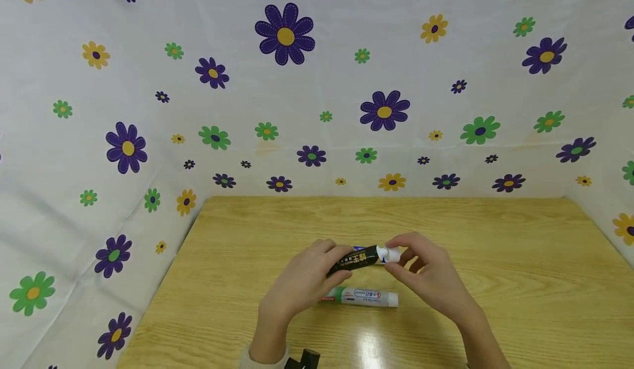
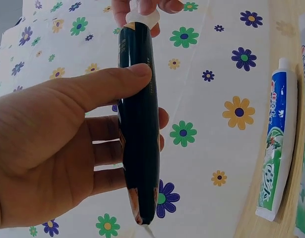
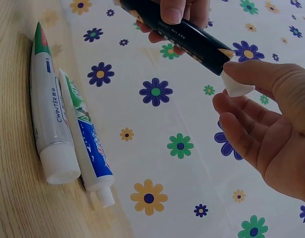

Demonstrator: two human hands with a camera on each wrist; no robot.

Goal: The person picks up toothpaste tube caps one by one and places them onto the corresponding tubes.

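A black toothpaste tube [image 1: 360, 259] with gold lettering is gripped by my left hand [image 1: 308, 277], its thumb along one side and fingers round the other in the left wrist view. At the tube's end sits a white cap [image 3: 236, 85], which my right hand [image 1: 430, 272] pinches between thumb and fingers. In the head view the cap looks tilted against the tube's neck; whether it is fully off, I cannot tell. Below the hands lies a white and green toothpaste tube [image 1: 369, 297]. A smaller blue and green toothpaste tube [image 2: 277, 144] lies beyond it, mostly hidden in the head view.
The two lying tubes rest on a wood-grain table [image 1: 247, 226]. A white cloth with printed flowers [image 1: 337, 82] stands behind the table and along its sides. A black object [image 1: 309, 359] shows near the left sleeve [image 1: 257, 358].
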